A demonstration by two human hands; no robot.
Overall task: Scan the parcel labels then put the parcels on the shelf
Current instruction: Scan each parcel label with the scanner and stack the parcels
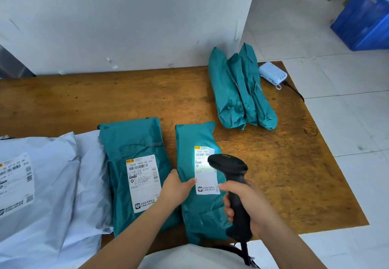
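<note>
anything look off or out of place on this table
Nothing damaged or spilled. The one stray item is a small white device at the far right corner of the table, its cable trailing over the edge. Three teal parcels near it lie bunched on edge, labels hidden.

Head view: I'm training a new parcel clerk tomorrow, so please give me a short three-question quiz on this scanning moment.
1. True or false: the right hand grips the black scanner.
2. The left hand: A holds a pen; B holds the teal parcel by its edge, thumb beside its lit label; C grips the scanner too.
3. How many rolled teal parcels form the far bundle on the table?
Key: 1 true; 2 B; 3 three.
</note>
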